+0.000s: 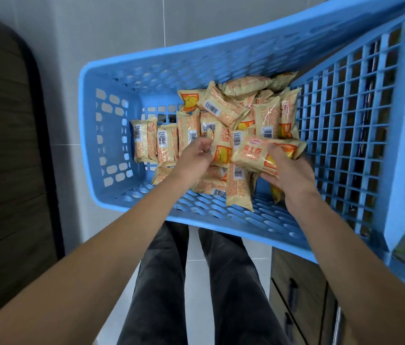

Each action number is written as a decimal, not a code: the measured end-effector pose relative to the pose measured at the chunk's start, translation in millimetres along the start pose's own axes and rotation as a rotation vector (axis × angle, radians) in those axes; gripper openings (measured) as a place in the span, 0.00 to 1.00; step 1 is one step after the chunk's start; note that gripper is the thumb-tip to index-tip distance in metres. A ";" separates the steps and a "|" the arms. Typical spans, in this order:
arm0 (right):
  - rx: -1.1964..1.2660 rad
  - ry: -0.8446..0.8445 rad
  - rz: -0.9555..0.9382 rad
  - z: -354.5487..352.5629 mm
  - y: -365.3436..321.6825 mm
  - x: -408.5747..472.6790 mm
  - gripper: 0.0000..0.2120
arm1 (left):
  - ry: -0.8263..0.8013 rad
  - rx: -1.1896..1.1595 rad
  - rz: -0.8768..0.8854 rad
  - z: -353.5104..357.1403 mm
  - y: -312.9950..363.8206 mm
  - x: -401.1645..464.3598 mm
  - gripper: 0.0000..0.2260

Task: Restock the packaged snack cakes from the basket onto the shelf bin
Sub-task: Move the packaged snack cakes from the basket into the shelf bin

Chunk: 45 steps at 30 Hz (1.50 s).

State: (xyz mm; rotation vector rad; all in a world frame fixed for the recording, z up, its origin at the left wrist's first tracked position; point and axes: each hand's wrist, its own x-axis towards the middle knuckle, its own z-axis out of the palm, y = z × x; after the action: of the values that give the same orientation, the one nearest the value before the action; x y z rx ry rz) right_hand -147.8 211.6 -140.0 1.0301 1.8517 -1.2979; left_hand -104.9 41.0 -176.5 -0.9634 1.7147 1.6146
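- Right hand (288, 170) grips a cake (258, 155), its long axis crosswise.
- Left hand (194, 158) pinches an upright packet (221, 145) in the basket (111, 78), just beside.

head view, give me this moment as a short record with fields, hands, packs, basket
container: blue perforated plastic basket, viewed from above
contents: many beige-and-orange plastic-wrapped snack cake packs, piled loosely toward the right, a few side by side at the left
left hand: fingers curled on a pack in the middle of the pile
right hand: gripping a pack held crosswise above the pile, with more packs seemingly beneath it
shelf bin: not clearly visible
surroundings: blue plastic grid panel to the right, pale tiled floor below
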 end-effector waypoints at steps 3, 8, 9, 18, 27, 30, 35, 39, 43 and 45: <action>0.042 0.049 0.071 -4.2 -1.4 4.4 0.10 | -0.019 0.262 0.037 15.2 1.9 27.8 0.18; 0.109 0.008 0.053 -0.8 -0.7 6.4 0.11 | 0.061 0.443 -0.095 40.8 -2.8 63.7 0.23; 0.115 0.005 0.058 -0.9 -0.7 7.9 0.13 | 0.095 0.423 -0.122 42.7 -4.5 67.1 0.25; 0.139 -0.032 0.059 -9.8 -0.2 11.9 0.10 | 0.118 -0.041 -0.186 29.4 -7.7 50.3 0.26; 0.142 -0.171 -0.077 -29.9 -11.0 -37.7 0.05 | 0.253 -0.319 0.008 -0.3 11.4 -35.6 0.13; 0.176 -0.191 -0.115 -42.5 -10.8 -70.7 0.05 | 0.233 -0.363 0.067 -0.6 27.1 -69.6 0.18; 0.284 -0.153 -0.143 -76.7 1.0 -139.0 0.06 | 0.191 -0.421 0.089 6.5 56.7 -132.5 0.35; 0.405 -0.057 -0.176 -113.1 29.0 -201.0 0.09 | 0.108 -0.375 0.225 19.5 59.0 -193.1 0.21; 0.521 0.087 -0.224 -151.6 72.9 -264.9 0.04 | -0.027 -0.316 0.305 37.1 42.9 -254.5 0.07; 0.581 0.182 -0.245 -175.2 100.2 -291.3 0.06 | -0.095 -0.294 0.298 54.9 37.2 -279.9 0.04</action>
State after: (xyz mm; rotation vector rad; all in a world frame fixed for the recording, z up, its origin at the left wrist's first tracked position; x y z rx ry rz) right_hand 68.8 330.2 114.1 1.2722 1.8121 -2.0243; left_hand 19.3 126.3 68.5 -0.7730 1.6447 2.1162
